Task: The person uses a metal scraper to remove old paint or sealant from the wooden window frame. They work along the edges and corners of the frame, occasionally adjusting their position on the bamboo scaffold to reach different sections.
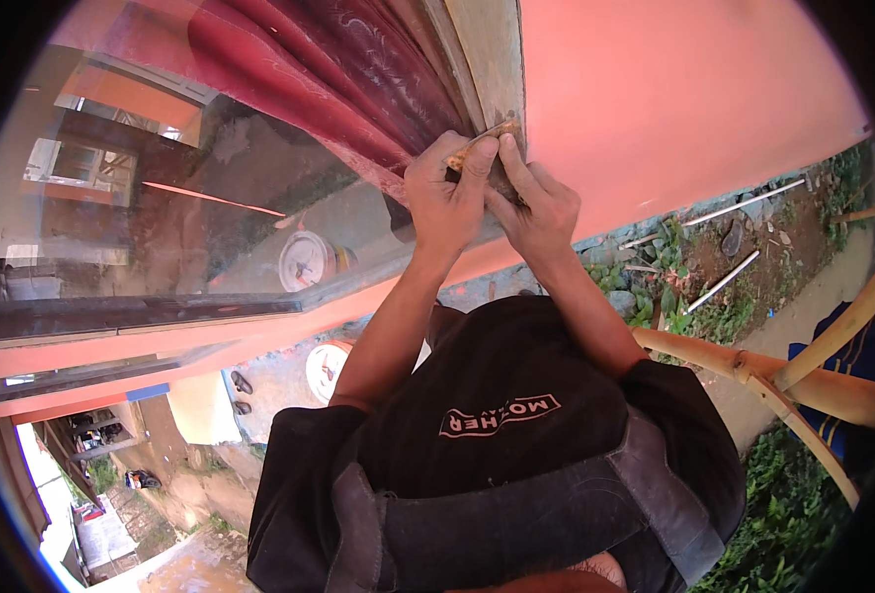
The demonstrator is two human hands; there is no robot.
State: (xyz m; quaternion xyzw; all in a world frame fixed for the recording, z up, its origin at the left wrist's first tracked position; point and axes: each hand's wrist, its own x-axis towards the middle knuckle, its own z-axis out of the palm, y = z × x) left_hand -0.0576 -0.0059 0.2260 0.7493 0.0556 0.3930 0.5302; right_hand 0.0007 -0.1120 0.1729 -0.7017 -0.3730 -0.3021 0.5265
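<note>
Both hands are raised to the lower corner of a window frame [477,59], where the wooden frame meets the salmon-pink wall [674,99]. The left hand [447,193] is closed around a small tool with a tan wooden handle [477,145]; fingers wrap the handle and the thumb lies along it. The right hand [534,208] is pressed flat against the frame just beside the left hand, fingers extended upward and touching the tool's far end. What the tool's working end looks like cannot be told; the hands cover it.

A dark red curtain [358,69] hangs behind the glass pane [190,198], which reflects a building and a round white object [306,260]. Below the wall, white pipes [724,280] lie among weeds and stones on the ground. Bamboo poles [753,371] cross at the right.
</note>
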